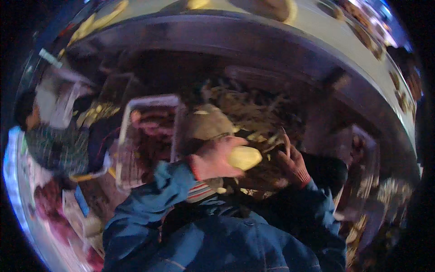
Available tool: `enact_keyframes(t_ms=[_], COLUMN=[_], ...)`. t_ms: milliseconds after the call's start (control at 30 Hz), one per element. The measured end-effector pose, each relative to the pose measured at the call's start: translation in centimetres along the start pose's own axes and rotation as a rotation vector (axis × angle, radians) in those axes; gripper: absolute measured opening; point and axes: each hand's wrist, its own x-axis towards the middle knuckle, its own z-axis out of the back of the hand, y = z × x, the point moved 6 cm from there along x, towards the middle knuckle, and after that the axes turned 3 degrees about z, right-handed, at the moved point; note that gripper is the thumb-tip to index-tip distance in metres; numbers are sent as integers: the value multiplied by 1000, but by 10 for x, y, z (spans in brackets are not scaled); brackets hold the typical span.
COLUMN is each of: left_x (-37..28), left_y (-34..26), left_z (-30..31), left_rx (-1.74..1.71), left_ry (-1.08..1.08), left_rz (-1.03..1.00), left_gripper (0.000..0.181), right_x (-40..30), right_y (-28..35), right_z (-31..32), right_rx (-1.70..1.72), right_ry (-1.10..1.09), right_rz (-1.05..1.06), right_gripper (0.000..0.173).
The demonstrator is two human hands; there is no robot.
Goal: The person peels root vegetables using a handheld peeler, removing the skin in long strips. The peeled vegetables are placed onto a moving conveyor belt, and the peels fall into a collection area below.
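My left hand (217, 158), in a pinkish glove with a red cuff, grips a peeled, pale yellow root or tuber (245, 158) at its left end. To the right, apart from it, my right hand (294, 165) is closed around a thin, blade-like tool (284, 134) whose tip points up; blur hides its exact kind. Just beyond the left hand is a brown, cloth-like rounded form (209, 122), perhaps my knee. Long peelings (251, 105) lie in a heap on the floor past both hands.
A pale plastic crate (176, 129) of reddish roots stands left. Another person (57, 146) sits farther left near yellow pieces (98, 112). A curved, light work surface (319, 37) with a dark side spans the top, bearing pale and brown items. Another crate (367, 136) is at right.
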Motion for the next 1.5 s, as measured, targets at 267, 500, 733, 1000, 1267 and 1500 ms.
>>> enact_keyframes(t_ms=[267,500,733,1000,1267,1500], left_x=[-8,-104,-249,-219,-251,-186], left_y=[-34,141,351,392,390,257], left_z=[6,107,72,8,1,70], left_rx=[-46,-720,137,271,-81,-1695], left_ry=[-131,-999,-595,-120,-656,-832], left_rz=[-204,214,1191,1178,823,438], left_gripper=[69,46,49,28,41,43], right_x=[-30,125,162,59,23,40], right_y=[12,145,137,62,43,-6], right_z=[-47,-4,11,-1,-28,-97], right_rx=[461,-690,-1061,-986,-704,119], right_ry=[216,-136,-207,-114,-57,97], right_rz=[-413,347,361,136,65,-337], right_gripper=[68,60,56,54,54,47])
